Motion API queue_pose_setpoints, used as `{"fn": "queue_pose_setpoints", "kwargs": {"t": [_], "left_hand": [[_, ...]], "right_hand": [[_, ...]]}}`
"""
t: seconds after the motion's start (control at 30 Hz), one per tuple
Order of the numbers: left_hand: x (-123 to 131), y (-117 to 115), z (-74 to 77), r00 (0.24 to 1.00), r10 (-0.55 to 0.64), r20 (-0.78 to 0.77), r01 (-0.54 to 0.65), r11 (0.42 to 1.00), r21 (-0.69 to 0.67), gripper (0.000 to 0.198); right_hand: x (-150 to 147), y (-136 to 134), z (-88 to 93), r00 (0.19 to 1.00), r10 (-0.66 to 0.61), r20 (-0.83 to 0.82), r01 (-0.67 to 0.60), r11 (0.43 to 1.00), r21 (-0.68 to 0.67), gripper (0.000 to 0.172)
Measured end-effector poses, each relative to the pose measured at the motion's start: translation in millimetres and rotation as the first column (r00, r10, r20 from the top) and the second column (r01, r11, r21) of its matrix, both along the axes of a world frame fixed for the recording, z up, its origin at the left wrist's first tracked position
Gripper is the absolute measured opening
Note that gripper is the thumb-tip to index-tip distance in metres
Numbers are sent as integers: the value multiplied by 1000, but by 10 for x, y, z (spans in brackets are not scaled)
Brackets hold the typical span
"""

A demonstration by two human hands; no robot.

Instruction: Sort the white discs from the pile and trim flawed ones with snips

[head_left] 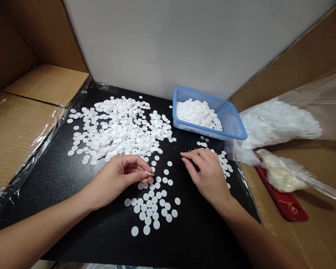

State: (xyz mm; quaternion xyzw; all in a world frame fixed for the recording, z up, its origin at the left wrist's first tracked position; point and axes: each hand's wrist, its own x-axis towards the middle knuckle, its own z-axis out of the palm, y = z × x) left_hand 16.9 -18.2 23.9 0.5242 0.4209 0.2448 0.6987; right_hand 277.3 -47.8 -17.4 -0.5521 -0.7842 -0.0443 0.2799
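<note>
A small white disc, seen nearly edge-on, is pinched between the thumb and fingers of my left hand. Beneath and in front of that hand, loose white discs lie scattered on the black tabletop. My right hand is to the right, palm down, low over the table. Its thumb and index fingertips are close together with a narrow gap, and no disc shows between them. Tiny white scraps lie near its fingertips. More discs are partly hidden behind this hand.
A large spread pile of white discs covers the back left of the table. At back right stands a blue basket partly filled with discs. Beyond it are a bulging clear bag, a smaller knotted bag and a red case. Cardboard flanks the table.
</note>
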Motion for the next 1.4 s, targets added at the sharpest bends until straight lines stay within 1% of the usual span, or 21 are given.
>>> {"fn": "queue_pose_setpoints", "kwargs": {"t": [0.13,0.3,0.4,0.47,0.57,0.63,0.7,0.77,0.8,0.87,0.9,0.97,1.03,1.07,1.13,1.2,1.23,1.27,1.3,1.37,1.4], "left_hand": [[6,-2,10,995,-16,-101,21,998,52,11],[1,2,5,992,-26,-121,39,994,106,10],[15,12,5,991,-16,-134,32,992,118,10],[44,3,1,989,-20,-145,37,992,117,10],[108,-48,-24,984,-65,-166,88,987,135,11],[144,-92,-48,981,-86,-171,109,985,131,12],[159,-123,-65,983,-86,-161,103,990,100,12],[144,-126,-68,985,-69,-158,83,993,82,17],[126,-116,-64,985,-50,-166,66,994,92,19],[79,-74,-50,983,14,-183,13,989,145,21],[53,-44,-42,981,56,-186,-22,984,179,22],[3,24,-29,975,144,-168,-101,966,240,22],[-40,93,-24,965,223,-137,-178,943,282,21],[-60,123,-23,958,257,-124,-212,931,296,20],[-102,173,-22,945,310,-109,-262,911,319,18],[-147,210,-20,931,350,-103,-297,891,343,17],[-170,227,-20,925,367,-100,-312,882,354,16],[-192,242,-20,918,385,-94,-329,872,364,15],[-213,258,-21,911,404,-85,-347,862,369,15],[-244,287,-26,900,431,-62,-382,850,363,13],[-256,299,-29,897,438,-50,-395,848,352,12]], "right_hand": [[-71,-18,-7,983,122,-135,-129,990,-47,21],[-139,-30,-14,966,199,-165,-213,974,-72,26],[-201,-56,31,952,224,-210,-241,969,-56,22],[-286,-101,64,923,281,-264,-298,954,-25,18],[-454,-195,88,868,361,-341,-381,924,8,16],[-533,-239,103,845,361,-394,-394,919,-3,13],[-521,-238,142,832,340,-438,-388,922,-20,17],[-376,-181,202,862,272,-428,-320,946,-42,19],[-250,-134,231,896,202,-396,-245,968,-62,18],[88,-23,261,970,-18,-242,-6,995,-98,13],[282,33,256,979,-115,-165,98,989,-107,13],[649,125,212,971,-229,-61,224,971,-83,18],[903,176,155,972,-235,23,236,967,-95,23],[964,185,137,971,-234,41,236,968,-86,24],[943,172,134,969,-242,44,244,968,-56,27],[764,130,163,968,-251,-2,251,967,-40,28],[637,102,178,971,-235,-41,233,971,-51,27],[499,73,186,978,-188,-90,179,979,-96,22],[360,45,184,984,-105,-142,86,987,-135,18],[110,0,143,976,96,-194,-130,977,-168,24],[10,-16,109,965,171,-197,-207,962,-178,28]]}}
